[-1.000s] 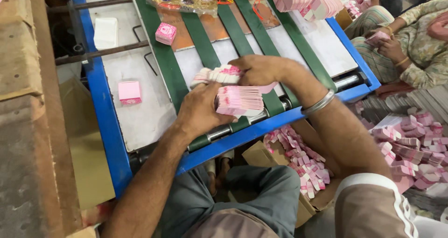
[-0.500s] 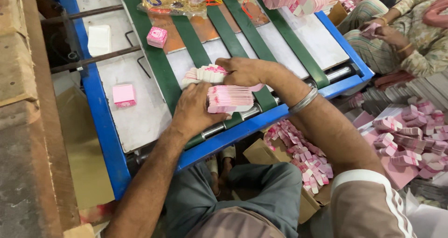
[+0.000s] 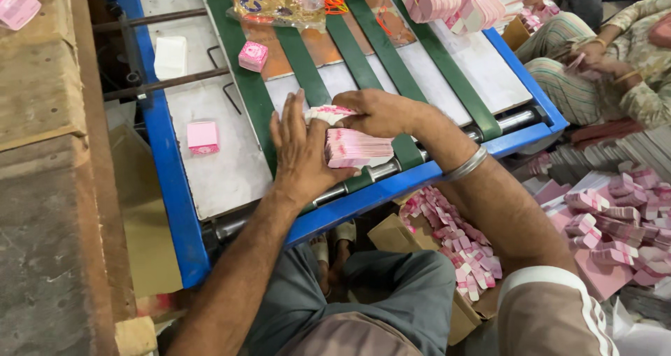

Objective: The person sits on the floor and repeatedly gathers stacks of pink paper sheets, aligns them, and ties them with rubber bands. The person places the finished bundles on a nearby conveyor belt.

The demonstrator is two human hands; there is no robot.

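Note:
My left hand (image 3: 302, 150) lies flat, fingers together, pressed against the left end of a stack of pink printed cards (image 3: 358, 148) at the near end of a blue-framed conveyor table (image 3: 168, 167). My right hand (image 3: 381, 111) curls over the top of that stack and over a smaller white-and-pink bundle (image 3: 327, 113) just behind it. The stack sits beside a green belt (image 3: 404, 150), close to the metal roller at the table's edge.
Two small pink packs (image 3: 203, 136) (image 3: 253, 55) and a white block (image 3: 170, 57) lie on the table. More pink stacks (image 3: 447, 0) and a plastic bag (image 3: 276, 3) sit farther up. Loose pink bundles (image 3: 458, 241) fill a box below. Another person (image 3: 615, 62) sits at right.
The pink stack has slid a little toward the table's near edge. My left hand has opened flat against its end, and my right hand stays on top.

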